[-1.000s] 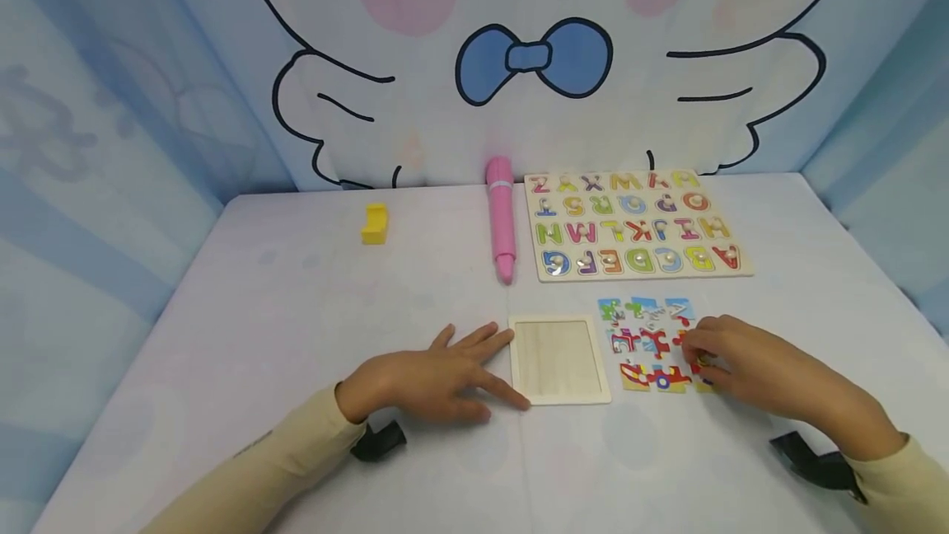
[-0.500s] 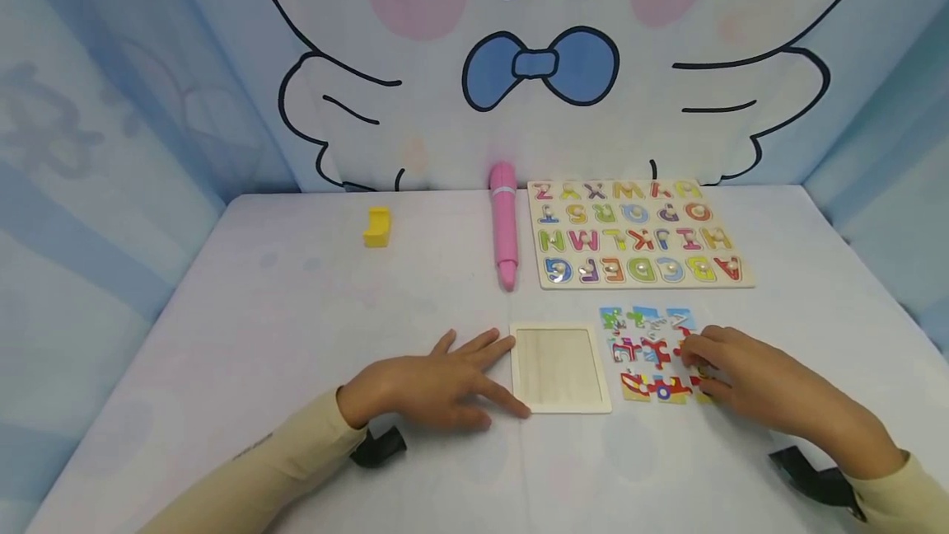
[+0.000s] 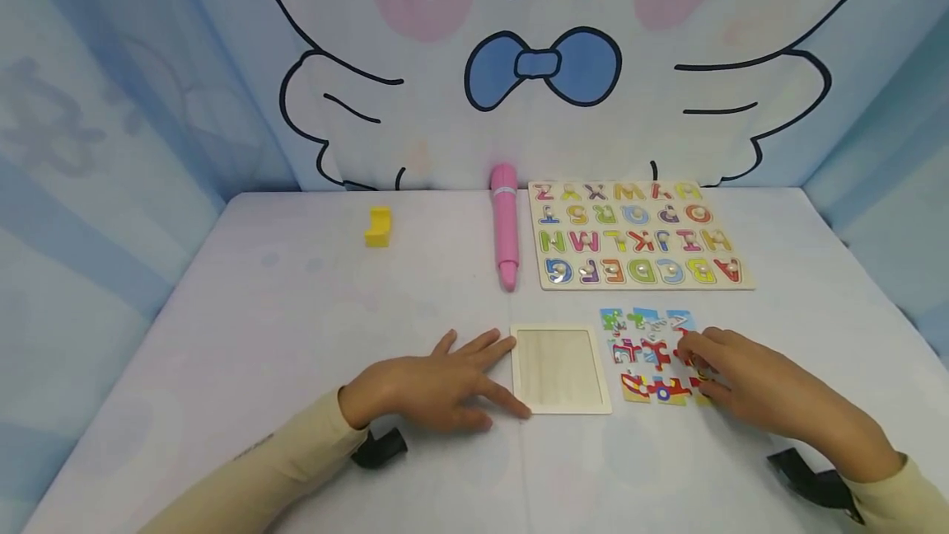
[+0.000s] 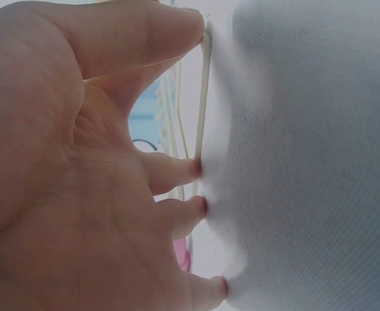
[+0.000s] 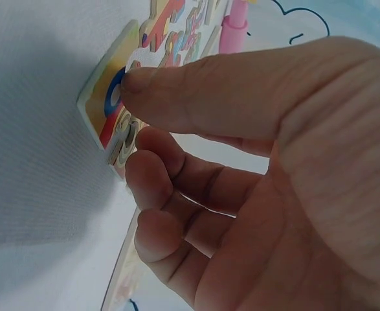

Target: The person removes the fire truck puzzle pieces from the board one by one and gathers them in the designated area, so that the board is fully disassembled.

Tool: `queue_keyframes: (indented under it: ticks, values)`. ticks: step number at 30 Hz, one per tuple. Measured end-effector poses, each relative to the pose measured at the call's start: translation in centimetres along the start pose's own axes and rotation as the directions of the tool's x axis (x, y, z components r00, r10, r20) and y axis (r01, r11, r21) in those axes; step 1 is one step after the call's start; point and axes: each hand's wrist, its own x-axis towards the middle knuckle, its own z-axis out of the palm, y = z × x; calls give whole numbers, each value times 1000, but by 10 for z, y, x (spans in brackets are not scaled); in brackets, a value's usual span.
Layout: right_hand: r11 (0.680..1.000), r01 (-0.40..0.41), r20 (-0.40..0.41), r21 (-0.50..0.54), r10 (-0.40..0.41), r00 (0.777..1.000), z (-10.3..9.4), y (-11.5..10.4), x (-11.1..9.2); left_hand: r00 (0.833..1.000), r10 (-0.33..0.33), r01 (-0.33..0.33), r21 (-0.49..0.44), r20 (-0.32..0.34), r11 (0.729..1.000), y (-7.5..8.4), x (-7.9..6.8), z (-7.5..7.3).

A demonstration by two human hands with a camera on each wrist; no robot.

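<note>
My left hand (image 3: 433, 390) rests on the table with fingers spread, its fingertips against the left side of a shallow wooden puzzle tray (image 3: 561, 369). In the left wrist view the thumb touches one corner of the tray's edge (image 4: 203, 97). Right of the tray lie several picture puzzle pieces (image 3: 656, 353) in three loose rows. My right hand (image 3: 756, 377) is over their right-hand column, thumb and curled fingers holding a puzzle piece (image 5: 100, 97) with a blue wheel on yellow. The hand partly hides that column in the head view.
Behind the pieces lies a wooden alphabet board (image 3: 643, 288) with knobbed letters. A thick pink marker-shaped stick (image 3: 505, 225) lies left of it. A small yellow block (image 3: 378, 227) sits farther left. A printed curtain (image 3: 445, 138) rises along the table's far edge.
The right hand's fingers have shifted slightly left among the right-hand pieces. The left hand stays at the tray. The whole head view has moved down a little.
</note>
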Motion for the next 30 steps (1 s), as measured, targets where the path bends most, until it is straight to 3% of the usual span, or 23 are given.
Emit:
queue_keyframes:
  ticks: [6,30]
  values:
    - [999,-16,31,34,15,999,1,0,-1,1000,10,-10,-22,8,1000,-1,-1,1]
    - [999,6,7,51,-7,1000,-5,0,-1,1000,11,-11,-9,-10,1000,-1,-2,-2]
